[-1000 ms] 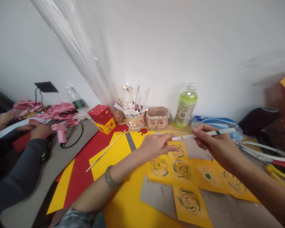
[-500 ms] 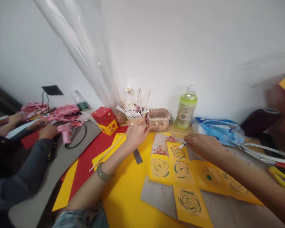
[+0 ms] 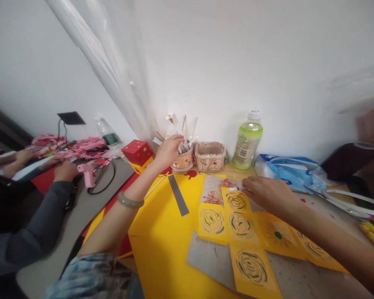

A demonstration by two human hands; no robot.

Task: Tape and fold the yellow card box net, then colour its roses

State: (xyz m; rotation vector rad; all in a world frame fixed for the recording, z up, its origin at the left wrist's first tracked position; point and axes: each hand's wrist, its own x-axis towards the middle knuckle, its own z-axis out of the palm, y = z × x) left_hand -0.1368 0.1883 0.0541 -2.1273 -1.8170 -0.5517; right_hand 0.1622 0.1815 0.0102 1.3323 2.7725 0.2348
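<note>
My right hand [image 3: 263,189] pinches a white marker [image 3: 236,188] at the top edge of a yellow paper box net [image 3: 227,238]. Grey and green swirls are drawn on several of its squares; another has a green-centred sunburst. My left hand [image 3: 167,153], with a jade-coloured bangle on its wrist, reaches over the front-left of a wooden basket [image 3: 183,162] of white markers and sticks. Its fingers look partly spread beside the markers, and no held thing shows. Below lie a grey strip [image 3: 178,195] and a thin pale stick [image 3: 156,185] on yellow sheets.
An open beaded basket [image 3: 210,160], a bottle of green liquid [image 3: 247,141] and a blue tissue pack [image 3: 288,170] line the wall. White-handled scissors [image 3: 339,203] lie right. A red-and-yellow box [image 3: 137,153] stands left. Beyond, other people's hands work near a pink glue gun [image 3: 87,174].
My left hand has moved up and left, from in front of the baskets to over the markers, uncovering the grey strip. The marker in my right hand has tipped to nearly level.
</note>
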